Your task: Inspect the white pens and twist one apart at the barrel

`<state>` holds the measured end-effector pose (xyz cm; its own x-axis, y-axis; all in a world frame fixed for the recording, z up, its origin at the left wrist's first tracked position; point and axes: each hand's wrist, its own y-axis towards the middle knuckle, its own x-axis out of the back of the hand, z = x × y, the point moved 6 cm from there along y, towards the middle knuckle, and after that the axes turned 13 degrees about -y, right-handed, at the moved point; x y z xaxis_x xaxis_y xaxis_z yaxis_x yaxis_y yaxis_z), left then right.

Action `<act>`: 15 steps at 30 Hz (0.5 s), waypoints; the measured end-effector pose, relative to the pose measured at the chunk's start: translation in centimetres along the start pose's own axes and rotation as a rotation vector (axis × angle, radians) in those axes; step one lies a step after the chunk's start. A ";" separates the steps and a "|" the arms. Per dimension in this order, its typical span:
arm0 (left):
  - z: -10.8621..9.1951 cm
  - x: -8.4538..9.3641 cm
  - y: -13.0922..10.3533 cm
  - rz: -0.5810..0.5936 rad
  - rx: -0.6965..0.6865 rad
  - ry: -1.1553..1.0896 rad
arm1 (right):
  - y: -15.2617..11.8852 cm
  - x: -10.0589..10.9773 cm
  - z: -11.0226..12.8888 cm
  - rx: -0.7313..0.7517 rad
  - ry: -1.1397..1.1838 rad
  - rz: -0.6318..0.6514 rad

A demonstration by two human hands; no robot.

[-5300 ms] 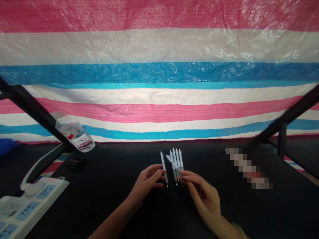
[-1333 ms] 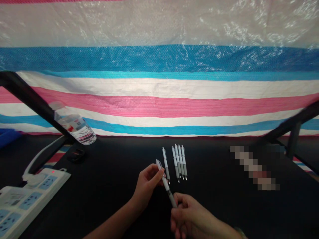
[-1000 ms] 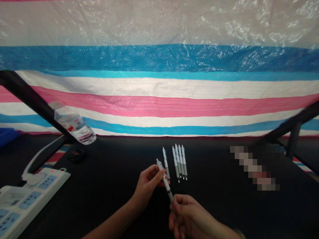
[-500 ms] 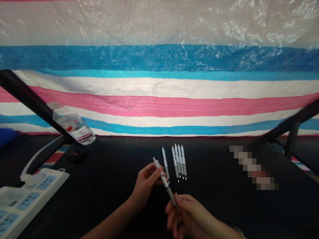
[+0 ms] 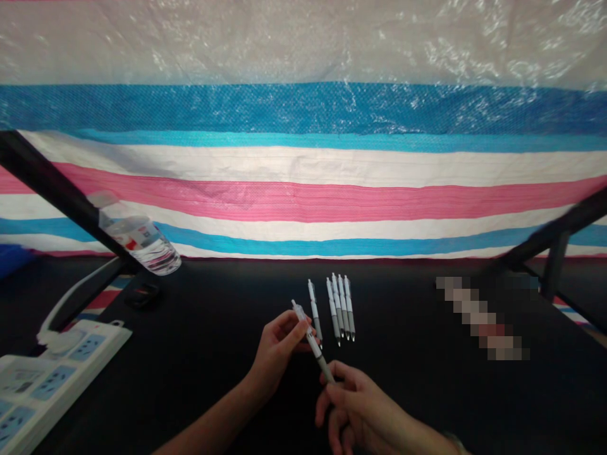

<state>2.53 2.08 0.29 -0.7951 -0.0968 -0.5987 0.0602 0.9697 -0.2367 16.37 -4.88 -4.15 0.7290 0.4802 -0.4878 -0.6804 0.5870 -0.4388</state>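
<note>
Bottle (image 5: 146, 245) holds clear liquid (image 5: 160, 258); left hand (image 5: 279, 346) grips pen (image 5: 314, 347).

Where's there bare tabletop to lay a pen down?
Bare tabletop shows between the four grouped pens and the pixelated patch, and between the power strip and left hand. Crowded: the centre, where left hand, right hand and held pen meet near the lone pen.

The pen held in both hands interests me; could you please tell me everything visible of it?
The click-style pen looks plastic: a white barrel, a translucent clip near its button end and a grey lower section. It slants above the black table, button end farther away and to the left. The left hand's grip pinches its upper part; the right hand's grip holds the grey section, hiding the tip.
</note>
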 end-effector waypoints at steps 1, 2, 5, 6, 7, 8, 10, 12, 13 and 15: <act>0.0 0.0 0.0 0.003 0.001 0.002 | 0.0 0.0 0.0 0.004 -0.016 0.002; 0.0 0.0 0.1 0.006 0.001 0.004 | -0.1 0.0 0.0 -0.002 -0.021 0.004; 0.0 0.1 0.1 0.008 -0.001 0.010 | -0.1 -0.1 0.0 -0.042 0.000 0.010; 0.0 0.1 0.1 0.005 -0.001 0.010 | -0.2 -0.1 0.1 -0.045 0.007 0.006; -0.1 0.1 0.1 0.001 -0.002 0.011 | -0.2 -0.1 0.3 -0.039 0.006 -0.005; -0.1 0.1 0.1 -0.003 -0.002 0.011 | -0.2 -0.1 0.5 -0.025 -0.005 -0.021; -0.1 0.0 0.1 -0.002 0.000 0.011 | -0.3 -0.1 0.8 0.007 -0.047 -0.050; 0.0 -0.1 0.1 0.018 0.009 0.005 | -0.3 -0.1 0.9 0.015 -0.088 -0.060; 0.1 -0.2 0.1 0.032 0.019 -0.003 | -0.3 -0.1 0.9 0.010 -0.093 -0.057; 0.3 -0.4 0.2 0.059 0.048 -0.033 | -0.3 -0.1 0.8 -0.003 -0.078 -0.035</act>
<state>3.04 2.20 0.27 -0.7688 -0.0476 -0.6378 0.1361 0.9622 -0.2358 16.51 -4.58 -3.40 0.7560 0.5085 -0.4122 -0.6544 0.6023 -0.4571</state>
